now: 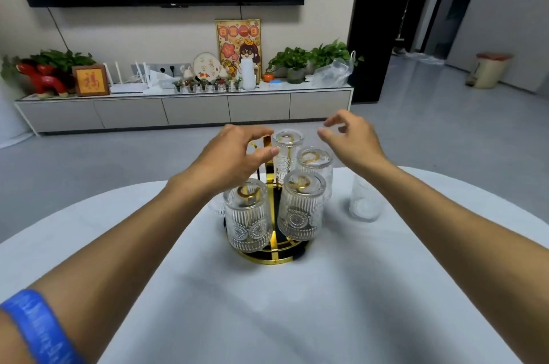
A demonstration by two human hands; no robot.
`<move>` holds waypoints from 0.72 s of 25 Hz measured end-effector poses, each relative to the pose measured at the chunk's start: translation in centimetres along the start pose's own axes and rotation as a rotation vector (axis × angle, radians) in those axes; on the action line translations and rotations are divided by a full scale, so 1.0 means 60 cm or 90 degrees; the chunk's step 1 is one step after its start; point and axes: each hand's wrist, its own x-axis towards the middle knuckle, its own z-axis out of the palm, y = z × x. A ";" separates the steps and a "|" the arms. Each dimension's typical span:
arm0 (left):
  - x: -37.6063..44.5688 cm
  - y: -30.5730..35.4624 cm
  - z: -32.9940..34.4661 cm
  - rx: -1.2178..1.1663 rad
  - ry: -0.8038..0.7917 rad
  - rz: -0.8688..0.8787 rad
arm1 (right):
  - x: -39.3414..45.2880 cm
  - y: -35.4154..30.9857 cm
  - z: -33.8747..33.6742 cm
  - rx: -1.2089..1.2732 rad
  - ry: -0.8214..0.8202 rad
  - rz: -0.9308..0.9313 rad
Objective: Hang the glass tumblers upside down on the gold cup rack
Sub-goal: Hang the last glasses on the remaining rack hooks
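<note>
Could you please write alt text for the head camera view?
Two bare hands, left hand and right hand, hover open over a gold cup rack holding four upturned glass tumblers; another tumbler stands on the white table.

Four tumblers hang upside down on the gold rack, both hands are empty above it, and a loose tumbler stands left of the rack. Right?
Not quite. The head view shows the loose tumbler standing right of the rack, not left. The rest holds.
</note>
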 end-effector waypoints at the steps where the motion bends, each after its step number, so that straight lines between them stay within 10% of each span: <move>1: -0.011 0.014 0.009 0.070 0.036 0.003 | -0.026 0.030 -0.022 -0.018 0.049 0.024; 12: -0.103 0.082 0.062 -0.047 0.249 -0.042 | -0.133 0.162 -0.048 -0.479 -0.082 -0.009; 18: -0.134 0.100 0.028 -0.115 0.341 -0.092 | -0.215 0.099 -0.095 -0.189 0.056 -0.055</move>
